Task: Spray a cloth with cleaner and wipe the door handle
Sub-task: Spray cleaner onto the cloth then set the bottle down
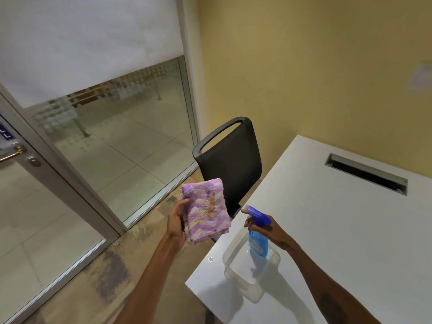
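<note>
The left hand [175,224] grips a folded purple cloth [205,210] just left of the spray bottle [257,232], which the right hand [272,229] clasps, nozzle facing it. The door handle [10,155], far left, looks unwiped.

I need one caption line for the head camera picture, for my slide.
Left hand holds a folded purple cloth while right hand aims a blue spray bottle at it.

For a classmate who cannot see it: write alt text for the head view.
A left hand holds up a folded purple cloth while the right hand aims a blue spray bottle at it, above a white table. The door handle is far left.
</note>
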A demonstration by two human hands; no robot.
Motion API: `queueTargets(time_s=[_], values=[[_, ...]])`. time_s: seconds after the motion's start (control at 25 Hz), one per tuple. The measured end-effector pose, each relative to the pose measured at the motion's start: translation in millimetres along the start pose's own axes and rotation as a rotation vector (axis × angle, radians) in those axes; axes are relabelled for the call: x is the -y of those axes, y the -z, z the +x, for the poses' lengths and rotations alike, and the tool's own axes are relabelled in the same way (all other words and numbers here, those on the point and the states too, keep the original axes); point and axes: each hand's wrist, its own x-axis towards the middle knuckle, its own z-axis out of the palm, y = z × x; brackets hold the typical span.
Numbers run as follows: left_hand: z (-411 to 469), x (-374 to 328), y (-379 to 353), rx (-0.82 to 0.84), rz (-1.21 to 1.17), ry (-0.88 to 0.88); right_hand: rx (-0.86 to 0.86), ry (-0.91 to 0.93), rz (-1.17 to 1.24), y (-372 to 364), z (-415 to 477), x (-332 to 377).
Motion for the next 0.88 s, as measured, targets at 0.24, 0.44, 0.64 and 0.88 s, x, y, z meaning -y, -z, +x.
queueTargets(time_s=[0.24, 0.44, 0.64, 0.88], values=[[9.0, 1.7, 1.6, -0.005, -0.043, 0.018, -0.161, -0.065, 0.047, 34.3, 5.3, -24.4], [14.8, 0.1, 3.9, -0.031, -0.028, 0.000, -0.179, -0.116, -0.037, 51.4, 4.1, -33.5], [18.9, -4.5, 1.5, -0.054, -0.009, -0.019, -0.228, -0.114, -0.274, 51.6, -2.9, -19.2], [15.6, -8.4, -0.5, -0.046, -0.007, -0.024, -0.268, -0.227, -0.595, 61.9, -10.6, 2.3]])
